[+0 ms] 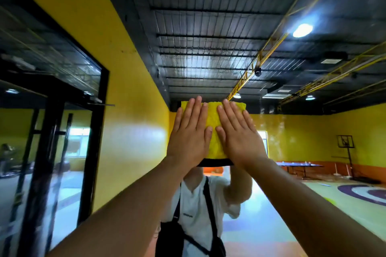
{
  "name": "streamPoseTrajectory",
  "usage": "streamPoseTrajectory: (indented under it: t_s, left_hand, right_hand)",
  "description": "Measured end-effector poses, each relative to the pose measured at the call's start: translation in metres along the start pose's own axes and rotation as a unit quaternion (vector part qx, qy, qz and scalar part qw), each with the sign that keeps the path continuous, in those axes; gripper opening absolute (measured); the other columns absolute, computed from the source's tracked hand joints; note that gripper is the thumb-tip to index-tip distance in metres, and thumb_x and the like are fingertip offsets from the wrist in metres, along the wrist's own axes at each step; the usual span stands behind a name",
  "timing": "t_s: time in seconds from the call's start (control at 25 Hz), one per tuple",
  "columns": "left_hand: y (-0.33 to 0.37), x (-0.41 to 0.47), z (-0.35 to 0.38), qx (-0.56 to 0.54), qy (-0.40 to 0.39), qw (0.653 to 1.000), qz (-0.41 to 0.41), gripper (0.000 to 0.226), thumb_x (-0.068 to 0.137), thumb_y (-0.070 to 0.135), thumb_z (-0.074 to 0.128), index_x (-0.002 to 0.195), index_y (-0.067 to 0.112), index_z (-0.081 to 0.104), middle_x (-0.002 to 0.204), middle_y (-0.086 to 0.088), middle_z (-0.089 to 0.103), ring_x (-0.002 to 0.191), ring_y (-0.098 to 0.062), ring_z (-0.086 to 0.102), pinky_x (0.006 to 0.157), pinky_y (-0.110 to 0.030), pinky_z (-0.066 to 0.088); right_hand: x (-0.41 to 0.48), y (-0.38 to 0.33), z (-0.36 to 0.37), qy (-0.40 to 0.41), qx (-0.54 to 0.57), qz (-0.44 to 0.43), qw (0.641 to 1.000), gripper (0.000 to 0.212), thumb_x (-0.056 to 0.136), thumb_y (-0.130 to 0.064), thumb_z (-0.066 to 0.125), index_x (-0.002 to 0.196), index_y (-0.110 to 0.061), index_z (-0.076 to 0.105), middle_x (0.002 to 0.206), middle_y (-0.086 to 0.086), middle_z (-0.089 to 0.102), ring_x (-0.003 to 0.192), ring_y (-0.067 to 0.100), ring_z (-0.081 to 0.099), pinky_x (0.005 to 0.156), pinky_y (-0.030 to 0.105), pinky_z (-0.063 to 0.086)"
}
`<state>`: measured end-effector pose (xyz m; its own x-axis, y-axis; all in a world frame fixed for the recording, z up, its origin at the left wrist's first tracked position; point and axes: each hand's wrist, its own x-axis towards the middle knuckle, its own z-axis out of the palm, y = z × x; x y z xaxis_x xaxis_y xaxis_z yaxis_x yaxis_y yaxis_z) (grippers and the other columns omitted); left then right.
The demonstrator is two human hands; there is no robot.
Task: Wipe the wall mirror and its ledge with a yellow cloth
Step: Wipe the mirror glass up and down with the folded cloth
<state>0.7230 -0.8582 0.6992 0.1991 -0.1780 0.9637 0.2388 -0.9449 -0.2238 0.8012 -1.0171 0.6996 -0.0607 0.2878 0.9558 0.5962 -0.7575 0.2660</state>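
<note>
The cloth [213,119], yellow and roughly square, lies flat against the mirror [282,204], high up and about level with the head. Both hands press it there. The left hand [189,137] covers its left side with straight fingers pointing up and close together, palm on the fabric. The right hand [238,137] does the same on the right side, fingers straight and slightly fanned. Neither hand curls round the cloth; both lie flat on it. The two thumbs nearly meet over the middle, and a strip of cloth shows between the hands and above the fingertips. Both bare forearms reach up from the lower corners.

Below the hands the glass reflects a white T-shirt [194,210] crossed by a black strap [208,198]. Further right it reflects a blue table [300,165] and a hoop stand [345,144] against a yellow far wall. On the left runs a yellow wall [125,110] with a black door frame [100,131]. Overhead is a dark ribbed ceiling [208,37] with yellow trusses [271,44] and a bright lamp [302,30].
</note>
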Motion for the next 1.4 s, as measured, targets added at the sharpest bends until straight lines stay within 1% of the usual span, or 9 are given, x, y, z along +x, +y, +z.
streamPoseTrajectory:
  t_s: [0.12, 0.32, 0.48, 0.68, 0.76, 0.88, 1.04, 1.24, 1.4]
  left_hand:
    - [-0.011, 0.067, -0.004, 0.003, 0.015, 1.000, -0.016, 0.065, 0.108, 0.043, 0.016, 0.165, 0.012, 0.009, 0.173, -0.006, -0.002, 0.159, -0.021, -0.008, 0.129, -0.050, 0.006]
    - [-0.019, 0.160, -0.018, 0.010, 0.004, 1.000, -0.027, 0.067, 0.105, 0.046, 0.005, 0.165, 0.016, -0.003, 0.172, -0.003, -0.014, 0.157, -0.017, -0.019, 0.128, -0.045, -0.008]
    - [-0.002, 0.174, -0.013, 0.024, 0.011, 0.999, -0.034, 0.067, 0.105, 0.045, 0.006, 0.164, 0.014, -0.002, 0.172, -0.005, -0.012, 0.157, -0.018, -0.017, 0.128, -0.046, -0.007]
    - [0.085, 0.198, 0.006, -0.002, 0.019, 1.000, 0.015, 0.066, 0.107, 0.044, 0.009, 0.164, 0.012, -0.001, 0.172, -0.007, -0.011, 0.158, -0.020, -0.016, 0.128, -0.048, -0.006]
    - [0.112, 0.199, 0.012, -0.006, 0.016, 1.000, 0.014, 0.064, 0.109, 0.043, 0.010, 0.164, 0.011, -0.002, 0.172, -0.008, -0.011, 0.158, -0.020, -0.016, 0.128, -0.048, -0.006]
    - [0.119, 0.188, 0.015, 0.001, 0.011, 1.000, 0.003, 0.064, 0.109, 0.042, 0.010, 0.164, 0.011, -0.001, 0.172, -0.007, -0.009, 0.158, -0.020, -0.014, 0.128, -0.046, -0.005]
    - [0.123, 0.165, 0.017, 0.013, 0.035, 0.999, 0.010, 0.064, 0.109, 0.043, 0.014, 0.165, 0.011, 0.007, 0.173, -0.006, -0.002, 0.159, -0.020, -0.007, 0.129, -0.046, 0.000]
    - [0.131, 0.124, 0.024, 0.012, 0.040, 0.999, 0.008, 0.063, 0.110, 0.042, 0.020, 0.164, 0.011, 0.014, 0.173, -0.007, 0.005, 0.160, -0.021, 0.000, 0.129, -0.048, 0.007]
    - [0.138, 0.092, 0.025, 0.005, 0.042, 0.999, 0.010, 0.062, 0.110, 0.041, 0.022, 0.164, 0.010, 0.017, 0.173, -0.008, 0.008, 0.160, -0.023, 0.003, 0.128, -0.049, 0.010]
  right_hand:
    - [0.068, 0.021, -0.004, 0.007, -0.011, 0.006, 1.000, 0.062, 0.108, -0.045, 0.021, 0.161, -0.015, 0.027, 0.169, 0.003, 0.020, 0.157, 0.018, 0.014, 0.128, 0.034, -0.002]
    - [0.154, 0.059, -0.024, -0.020, 0.002, -0.004, 1.000, 0.072, 0.100, -0.055, -0.001, 0.164, -0.022, 0.005, 0.171, -0.005, -0.003, 0.155, 0.008, -0.012, 0.123, 0.028, -0.018]
    - [0.154, 0.080, -0.029, -0.023, 0.000, -0.021, 1.000, 0.073, 0.099, -0.055, -0.005, 0.164, -0.023, 0.006, 0.171, -0.007, -0.003, 0.155, 0.006, -0.012, 0.126, 0.033, -0.013]
    - [0.117, 0.168, -0.046, -0.018, -0.034, 0.014, 0.999, 0.069, 0.103, -0.054, 0.001, 0.164, -0.023, 0.008, 0.171, -0.005, 0.003, 0.157, 0.011, -0.005, 0.127, 0.036, -0.010]
    - [0.106, 0.192, -0.050, -0.027, -0.041, 0.014, 0.999, 0.068, 0.103, -0.053, 0.003, 0.164, -0.022, 0.009, 0.172, -0.003, 0.004, 0.157, 0.011, -0.005, 0.127, 0.036, -0.008]
    - [0.101, 0.192, -0.046, -0.026, -0.019, 0.019, 0.999, 0.070, 0.102, -0.051, 0.004, 0.164, -0.019, 0.009, 0.172, 0.001, 0.002, 0.158, 0.016, -0.005, 0.128, 0.038, -0.008]
    - [0.078, 0.189, -0.042, -0.007, 0.004, 0.004, 1.000, 0.069, 0.104, -0.052, 0.011, 0.164, -0.017, 0.015, 0.172, 0.005, 0.009, 0.159, 0.021, 0.002, 0.129, 0.043, -0.002]
    - [0.034, 0.178, -0.037, -0.006, 0.003, -0.003, 1.000, 0.064, 0.107, -0.055, 0.017, 0.164, -0.027, 0.013, 0.172, 0.005, 0.003, 0.159, 0.022, -0.003, 0.129, 0.047, 0.000]
    - [0.004, 0.172, -0.030, 0.007, 0.002, -0.010, 1.000, 0.061, 0.108, -0.051, 0.021, 0.164, -0.026, 0.018, 0.172, 0.007, 0.008, 0.159, 0.023, 0.000, 0.129, 0.047, 0.001]
